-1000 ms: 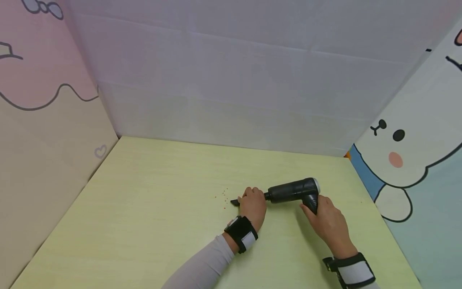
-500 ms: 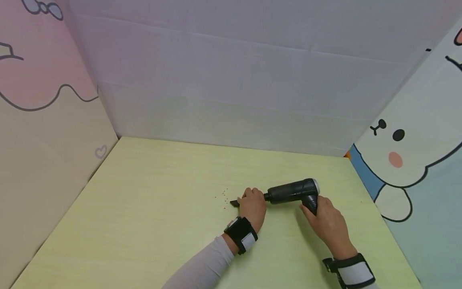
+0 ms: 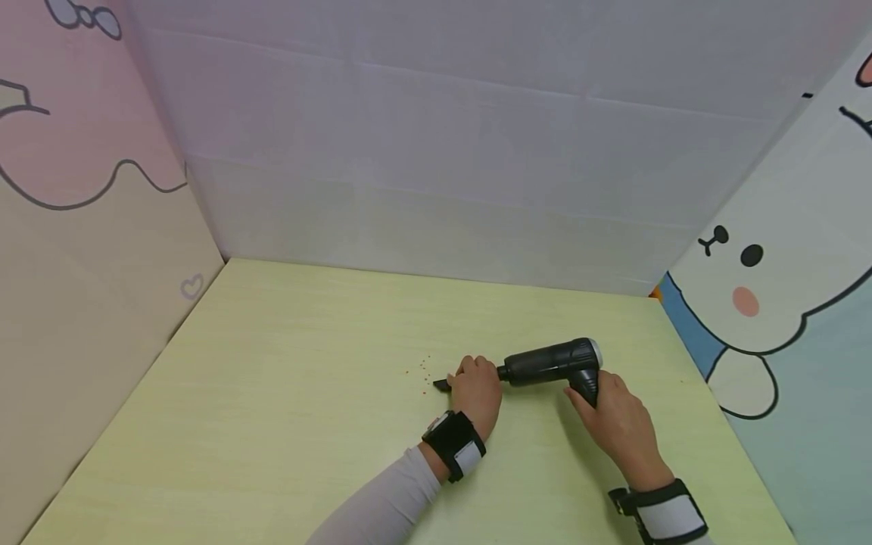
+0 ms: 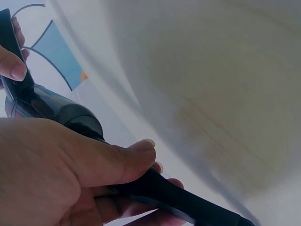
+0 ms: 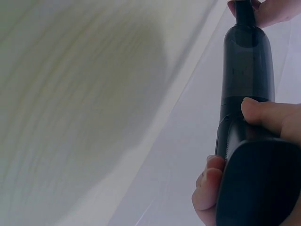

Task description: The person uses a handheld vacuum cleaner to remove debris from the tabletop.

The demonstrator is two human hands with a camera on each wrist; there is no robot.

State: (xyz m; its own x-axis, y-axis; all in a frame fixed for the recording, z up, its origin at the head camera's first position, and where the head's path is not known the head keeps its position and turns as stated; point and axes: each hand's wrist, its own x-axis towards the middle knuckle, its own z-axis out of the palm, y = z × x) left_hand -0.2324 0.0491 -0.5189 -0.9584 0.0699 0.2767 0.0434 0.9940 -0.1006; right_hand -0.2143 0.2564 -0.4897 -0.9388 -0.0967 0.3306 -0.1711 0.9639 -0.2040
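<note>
**Three Cameras Share One Black Pistol-Shaped Device** (image 3: 545,365)

Worn on the head, the widest view looks forward and down over a pale yellow, wood-grained table (image 3: 272,341) to a creased lilac-grey back wall (image 3: 436,151). Both wrist views sit close and tilted, looking along the device from opposite ends — the left past the bare left hand (image 3: 478,397) to the right hand (image 3: 621,431), the right back toward the left. A flat blue wall patch (image 3: 691,329) shows in head and left-wrist views alike.

On the table (image 3: 272,393), specks (image 3: 426,378) lie just left of the vacuum (image 3: 538,366); the back wall (image 3: 436,151) stands behind, the left wall (image 3: 75,303) and right wall (image 3: 811,265) alongside
</note>
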